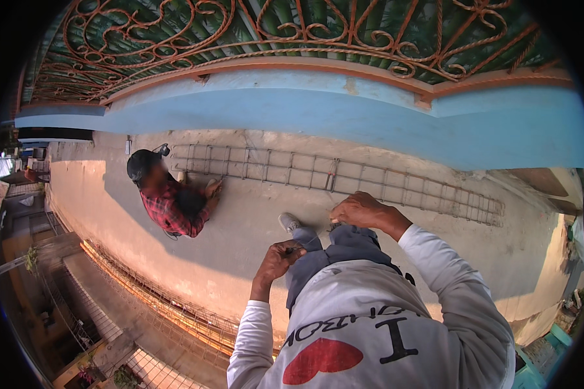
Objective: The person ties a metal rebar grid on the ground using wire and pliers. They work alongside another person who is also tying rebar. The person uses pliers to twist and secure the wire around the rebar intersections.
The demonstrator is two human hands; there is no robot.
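Fingers of the left hand [279, 259] are curled together on what looks like a thin wire [313, 239], over the left thigh. That forearm rises almost straight from the near edge, its wrist turned inward to the right. From the right, the other arm reaches farther out and leftward; the right hand [362, 211] is bent at the wrist, back upward, its fingers curled down, though whether they grip anything I cannot tell. Just beyond, the steel-bar cage [331, 174] lies on the ground [240, 259].

Right hand [365, 212]: contents too small to tell
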